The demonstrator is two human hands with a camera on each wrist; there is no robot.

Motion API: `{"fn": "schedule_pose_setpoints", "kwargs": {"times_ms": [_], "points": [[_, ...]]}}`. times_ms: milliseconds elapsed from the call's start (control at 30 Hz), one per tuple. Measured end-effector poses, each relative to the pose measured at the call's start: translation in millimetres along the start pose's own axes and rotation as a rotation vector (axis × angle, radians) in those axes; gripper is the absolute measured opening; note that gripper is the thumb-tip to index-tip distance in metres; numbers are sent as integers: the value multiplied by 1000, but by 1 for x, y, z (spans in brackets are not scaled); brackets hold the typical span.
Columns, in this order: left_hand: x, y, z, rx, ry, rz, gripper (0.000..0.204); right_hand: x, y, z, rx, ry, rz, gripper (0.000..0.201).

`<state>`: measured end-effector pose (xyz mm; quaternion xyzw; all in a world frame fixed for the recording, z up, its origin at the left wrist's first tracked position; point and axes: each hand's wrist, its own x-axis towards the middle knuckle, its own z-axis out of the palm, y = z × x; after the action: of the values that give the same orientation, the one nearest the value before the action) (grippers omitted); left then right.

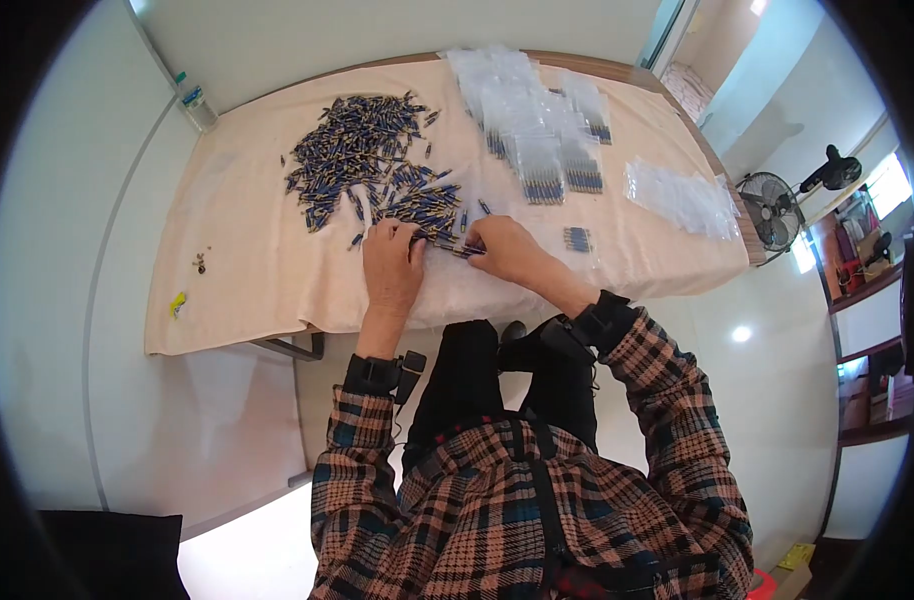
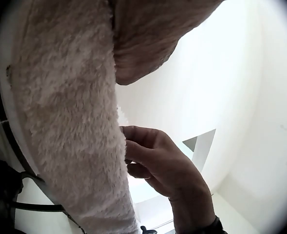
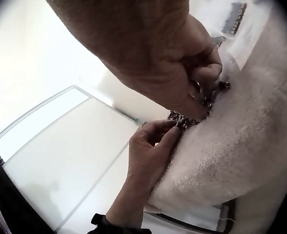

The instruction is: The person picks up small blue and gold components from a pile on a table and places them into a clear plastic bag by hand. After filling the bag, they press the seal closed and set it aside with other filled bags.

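Near the middle of the frame, the person's left hand (image 1: 393, 262) pinches small blue-and-gold pieces (image 1: 447, 244) between thumb and forefinger, beside the lower end of a big heap (image 1: 349, 150). Just right of it, the right hand (image 1: 509, 248) has its fingers curled narrow, pinching pieces too. Filled clear bags (image 1: 539, 165) lie upper centre on the peach cloth (image 1: 239, 265); a bottle (image 1: 196, 104) stands upper left.

Head view high, downward; 2 wrist views low, close, askew, right hand (image 2: 166, 161) in common
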<state>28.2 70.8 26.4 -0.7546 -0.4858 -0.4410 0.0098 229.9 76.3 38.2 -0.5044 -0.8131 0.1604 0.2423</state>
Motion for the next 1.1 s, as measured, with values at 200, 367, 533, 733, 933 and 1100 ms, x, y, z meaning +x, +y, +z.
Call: {"fn": "schedule_pose_setpoints", "kwargs": {"times_ms": [200,367,533,733,933,1100], "points": [[0,3,-1,5,10,50,22,-3,-3,3,-3,15,-55,17],[0,9,-2,8,56,78,18,-4,-2,7,-33,34,-74,16],[-2,12,-3,11,72,103,16,-9,-3,10,-56,85,-125,15],[-8,28,-12,-22,96,121,16,-13,5,13,37,205,-245,16],[-26,47,-15,-369,21,-171,14,-17,-15,-28,625,-62,213,16],[-27,69,-10,-954,-148,-599,18,-28,-19,-35,939,-104,221,17]]}}
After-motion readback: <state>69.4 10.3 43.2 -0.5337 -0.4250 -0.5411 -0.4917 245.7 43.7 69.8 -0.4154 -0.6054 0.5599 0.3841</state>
